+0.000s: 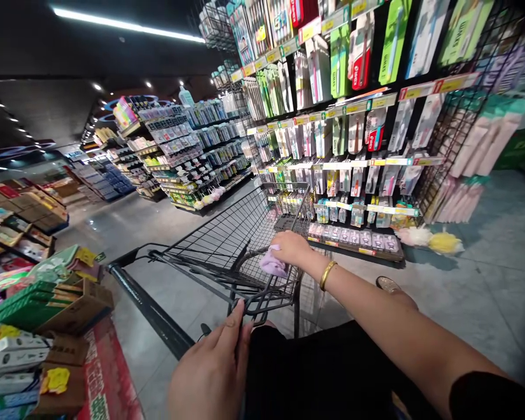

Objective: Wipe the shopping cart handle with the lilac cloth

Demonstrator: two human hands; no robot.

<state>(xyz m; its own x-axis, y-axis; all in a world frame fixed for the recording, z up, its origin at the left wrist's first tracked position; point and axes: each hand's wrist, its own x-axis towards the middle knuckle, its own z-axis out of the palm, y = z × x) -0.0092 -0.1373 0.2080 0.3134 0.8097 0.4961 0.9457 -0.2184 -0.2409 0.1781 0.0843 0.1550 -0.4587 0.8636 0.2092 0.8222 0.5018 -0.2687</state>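
Note:
A black wire shopping cart (227, 245) stands in front of me in a store aisle. My right hand (291, 248) reaches over its rim, fingers closed on a small purple cloth (272, 265) pressed against the wire. A gold bangle (327, 274) circles that wrist. My left hand (212, 370) is low in front of me, fingers curled around the cart's near frame by the folding seat. The cart's dark handle bar (146, 309) runs off to the left.
A tall rack of hanging toothbrushes (345, 128) fills the right side, with pom-pom items (429, 239) at its foot. Boxed goods are stacked on a display (35, 303) at the left. More shelves (179, 151) stand farther down the grey tiled aisle (485, 262).

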